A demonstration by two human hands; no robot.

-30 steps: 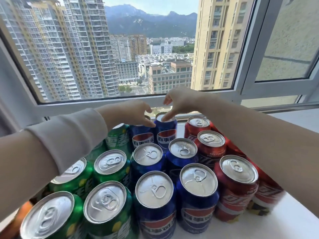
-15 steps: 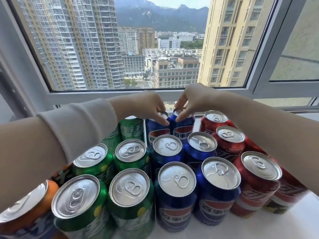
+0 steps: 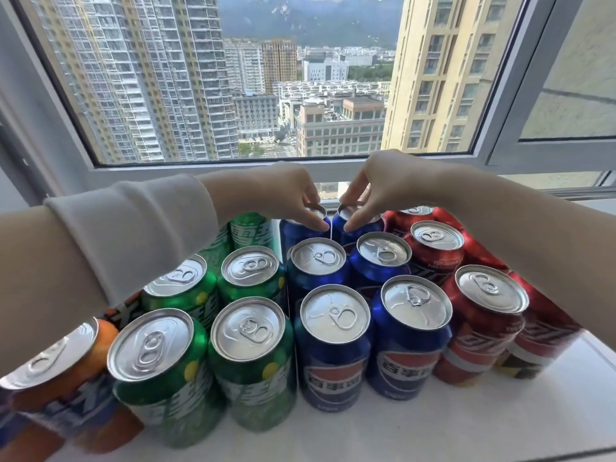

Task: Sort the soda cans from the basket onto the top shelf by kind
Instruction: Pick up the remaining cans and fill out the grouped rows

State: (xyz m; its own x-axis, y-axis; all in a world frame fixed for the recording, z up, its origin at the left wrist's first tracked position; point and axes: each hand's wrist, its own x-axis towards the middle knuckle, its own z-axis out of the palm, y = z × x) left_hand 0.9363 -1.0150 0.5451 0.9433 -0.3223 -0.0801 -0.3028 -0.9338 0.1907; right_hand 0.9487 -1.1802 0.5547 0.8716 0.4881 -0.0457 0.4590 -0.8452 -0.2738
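Note:
Soda cans stand in rows on the white shelf point(image 3: 383, 435): an orange can point(image 3: 50, 378) at the far left, green cans point(image 3: 253, 358) left of middle, blue cans point(image 3: 335, 345) in the middle, red cans point(image 3: 483, 318) on the right. My left hand point(image 3: 286, 195) pinches the rim of the back left blue can point(image 3: 300, 225). My right hand point(image 3: 376, 188) pinches the rim of the back right blue can point(image 3: 358, 221). Both back cans stand side by side, partly hidden by my fingers.
A large window point(image 3: 253, 78) with a grey frame point(image 3: 500, 158) rises directly behind the back row. Bare white shelf surface lies in front of the cans and at the right. The basket is not in view.
The view has shifted so that the cans sit more to the right and the orange can shows. Both hands have settled onto the rims of the two back blue cans.

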